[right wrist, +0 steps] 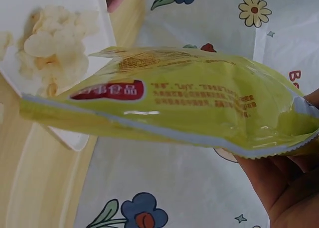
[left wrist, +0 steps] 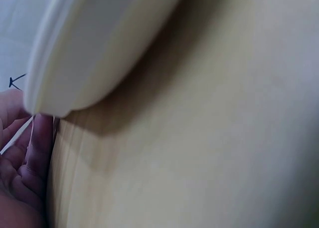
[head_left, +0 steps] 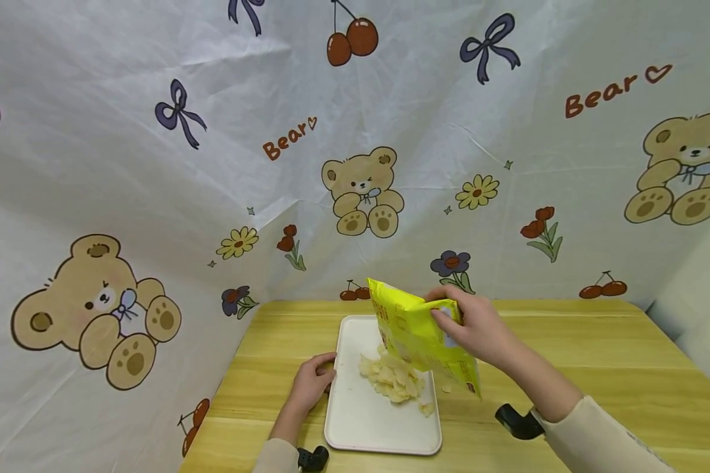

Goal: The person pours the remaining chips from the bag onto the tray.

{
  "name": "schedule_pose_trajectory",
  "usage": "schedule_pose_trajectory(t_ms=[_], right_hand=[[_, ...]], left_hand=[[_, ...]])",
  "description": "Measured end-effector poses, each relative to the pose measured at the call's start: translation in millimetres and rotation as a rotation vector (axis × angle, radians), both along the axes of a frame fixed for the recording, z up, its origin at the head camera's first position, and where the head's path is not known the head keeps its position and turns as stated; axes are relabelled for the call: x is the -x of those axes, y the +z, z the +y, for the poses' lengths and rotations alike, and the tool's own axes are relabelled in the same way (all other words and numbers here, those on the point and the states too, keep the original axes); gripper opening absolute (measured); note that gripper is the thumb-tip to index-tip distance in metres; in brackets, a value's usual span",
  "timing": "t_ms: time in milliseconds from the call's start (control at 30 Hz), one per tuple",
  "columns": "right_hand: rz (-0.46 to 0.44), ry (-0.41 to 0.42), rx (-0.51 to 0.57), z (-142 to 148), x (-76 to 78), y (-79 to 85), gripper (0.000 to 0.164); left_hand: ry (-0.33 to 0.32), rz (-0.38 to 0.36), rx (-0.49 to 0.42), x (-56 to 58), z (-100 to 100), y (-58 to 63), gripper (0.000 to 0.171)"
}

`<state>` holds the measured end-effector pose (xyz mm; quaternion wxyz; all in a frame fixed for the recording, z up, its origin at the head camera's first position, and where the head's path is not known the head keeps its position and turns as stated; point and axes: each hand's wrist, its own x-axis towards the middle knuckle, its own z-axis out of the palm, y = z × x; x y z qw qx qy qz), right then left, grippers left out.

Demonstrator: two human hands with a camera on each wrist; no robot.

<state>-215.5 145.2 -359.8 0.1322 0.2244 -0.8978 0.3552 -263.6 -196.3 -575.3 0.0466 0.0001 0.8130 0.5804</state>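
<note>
Head view: a bright yellow bag (head_left: 411, 328) is held tilted above a white tray (head_left: 378, 427) on the wooden table (head_left: 597, 355), its glossy film creased and marked with small reddish print. One end is gripped by the right hand (head_left: 479, 325). Thin, pale yellow chips (head_left: 390, 378) are heaped on the tray beneath, and a small piece (head_left: 446, 388) is seen on the table just beside it. The tray's left edge is held by the left hand (head_left: 311, 381).

Left wrist view: the tray's pale rim is shown close up at the left hand's fingers (left wrist: 40, 148).

Right wrist view: the bag is seen lengthwise, shiny, with a red label (right wrist: 108, 91), reddish-brown print, a silvery seam and a zigzag edge near the right hand.
</note>
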Motion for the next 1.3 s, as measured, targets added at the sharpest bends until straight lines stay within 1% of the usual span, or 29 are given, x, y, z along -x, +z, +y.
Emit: schedule_pose_trajectory(t_ms=[267,500,733,933,1300], right_hand=[[0.028,-0.002,-0.026,6,-1.5,-3.4,0.025],[0.019,-0.046,-0.008,12,-0.9,-8.7,0.025],[0.000,-0.074,0.009,20,-2.5,-10.1,0.024],[0.006,-0.109,-0.003,26,-3.9,-11.5,0.024],[0.043,-0.173,0.009,44,-7.4,-21.6,0.024]], left_hand=[[0.008,0.013,0.018,-0.1,2,1.1,0.040],[0.008,0.017,0.012,-2.2,1,1.1,0.041],[0.003,0.019,0.015,-0.9,1,0.3,0.041],[0.002,0.024,0.008,-1.0,2,-0.2,0.041],[0.013,0.021,0.021,-1.8,1,-0.7,0.040]])
